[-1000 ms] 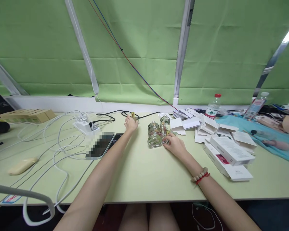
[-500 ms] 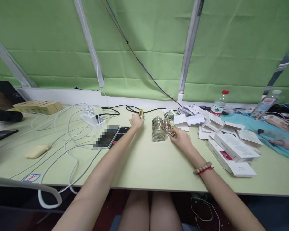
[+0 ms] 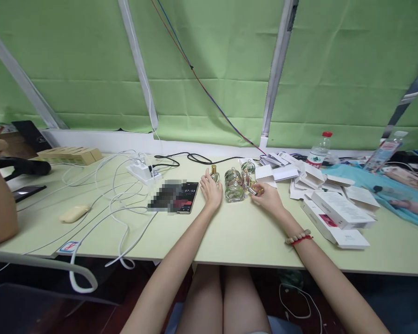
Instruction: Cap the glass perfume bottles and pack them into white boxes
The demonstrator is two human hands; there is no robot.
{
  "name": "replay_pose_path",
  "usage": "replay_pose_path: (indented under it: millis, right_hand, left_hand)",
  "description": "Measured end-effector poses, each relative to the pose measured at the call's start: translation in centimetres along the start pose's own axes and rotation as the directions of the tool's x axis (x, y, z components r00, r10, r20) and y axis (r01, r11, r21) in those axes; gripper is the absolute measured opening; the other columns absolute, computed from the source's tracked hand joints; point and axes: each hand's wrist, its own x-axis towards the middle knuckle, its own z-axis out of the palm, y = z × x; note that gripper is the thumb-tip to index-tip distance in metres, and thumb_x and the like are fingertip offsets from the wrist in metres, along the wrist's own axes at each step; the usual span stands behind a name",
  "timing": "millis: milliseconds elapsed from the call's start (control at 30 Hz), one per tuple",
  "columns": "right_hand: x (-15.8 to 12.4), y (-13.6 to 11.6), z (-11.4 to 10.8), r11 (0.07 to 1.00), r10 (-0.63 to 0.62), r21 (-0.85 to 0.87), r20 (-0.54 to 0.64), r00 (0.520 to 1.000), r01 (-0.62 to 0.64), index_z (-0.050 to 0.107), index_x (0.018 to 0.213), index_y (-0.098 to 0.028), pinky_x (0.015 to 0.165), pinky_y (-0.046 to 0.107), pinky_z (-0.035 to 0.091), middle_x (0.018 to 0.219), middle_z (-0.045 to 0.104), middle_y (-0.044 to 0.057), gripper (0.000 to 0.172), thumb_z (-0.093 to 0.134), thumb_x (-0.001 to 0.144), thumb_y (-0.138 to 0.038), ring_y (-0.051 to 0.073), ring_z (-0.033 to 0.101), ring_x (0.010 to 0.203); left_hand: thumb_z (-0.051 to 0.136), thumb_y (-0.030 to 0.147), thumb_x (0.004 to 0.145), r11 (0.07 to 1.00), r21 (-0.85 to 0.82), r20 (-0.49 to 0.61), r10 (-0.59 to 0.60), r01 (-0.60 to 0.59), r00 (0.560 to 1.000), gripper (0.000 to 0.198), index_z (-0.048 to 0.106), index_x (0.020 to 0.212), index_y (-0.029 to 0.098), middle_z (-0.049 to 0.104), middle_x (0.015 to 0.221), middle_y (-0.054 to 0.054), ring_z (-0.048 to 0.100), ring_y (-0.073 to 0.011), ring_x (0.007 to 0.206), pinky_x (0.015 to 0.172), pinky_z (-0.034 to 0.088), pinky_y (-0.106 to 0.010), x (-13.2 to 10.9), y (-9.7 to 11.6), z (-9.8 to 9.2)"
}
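Head view: left hand point(image 3: 211, 191) is resting open just left of the glass bottles point(image 3: 234, 185), while right hand point(image 3: 269, 197) is pinching a small gold-capped bottle point(image 3: 251, 185) on their right.

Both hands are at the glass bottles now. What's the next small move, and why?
Probably close the left hand around the small gold-capped bottle: its fingers lie open right beside it, while the right hand already pinches a small gold piece by the clear bottles.
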Motion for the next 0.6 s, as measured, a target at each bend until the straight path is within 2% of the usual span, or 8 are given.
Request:
replay_pose_path:
  millis: [167, 333, 433, 600]
  right_hand:
    - [0.2, 0.3, 0.1, 0.998, 0.005, 0.064, -0.013, 1.000, -0.004, 0.066, 0.094, -0.016, 0.061, 0.027, 0.047, 0.078, 0.065, 0.003, 0.032, 0.062, 0.062, -0.020, 0.014, 0.059, 0.061]
    - [0.2, 0.4, 0.2, 0.998, -0.029, 0.058, -0.039, 0.999, 0.031, 0.067, 0.091, -0.014, 0.066, 0.030, 0.049, 0.087, 0.065, 0.007, 0.029, 0.059, 0.064, -0.018, 0.014, 0.060, 0.063]
    - [0.1, 0.4, 0.1, 0.999, -0.004, 0.052, -0.032, 0.999, 0.006, 0.066, 0.091, -0.014, 0.066, 0.030, 0.049, 0.088, 0.066, 0.007, 0.027, 0.059, 0.065, -0.021, 0.016, 0.062, 0.066]
    - [-0.3, 0.1, -0.1, 0.999, 0.049, 0.011, -0.009, 0.999, -0.049, 0.061, 0.091, -0.019, 0.064, 0.029, 0.046, 0.081, 0.067, 0.003, 0.026, 0.061, 0.067, -0.029, 0.017, 0.062, 0.071]
  left_hand:
    - [0.055, 0.020, 0.077, 0.991, -0.130, -0.016, -0.019, 0.016, 1.000, 0.067, 0.024, 0.137, 0.015, 0.044, 0.126, -0.017, 0.042, -0.0313, 0.121, 0.097, 0.036, -0.046, -0.2, 0.1, -0.9]
    - [0.053, 0.016, 0.076, 0.981, -0.191, 0.015, 0.026, -0.023, 1.000, 0.059, 0.033, 0.132, 0.016, 0.043, 0.128, -0.017, 0.041, -0.0295, 0.123, 0.101, 0.034, -0.044, -0.3, -0.1, -1.3]
    - [0.052, 0.014, 0.077, 0.980, -0.197, 0.047, 0.024, -0.015, 0.999, 0.055, 0.037, 0.130, 0.017, 0.044, 0.129, -0.016, 0.041, -0.0292, 0.124, 0.102, 0.034, -0.044, -0.3, -0.4, -1.0]
    - [0.050, 0.013, 0.078, 0.963, -0.269, 0.097, 0.002, 0.024, 0.995, 0.059, 0.029, 0.133, 0.014, 0.044, 0.135, -0.018, 0.040, -0.0280, 0.128, 0.104, 0.032, -0.043, -0.3, -0.8, -0.6]
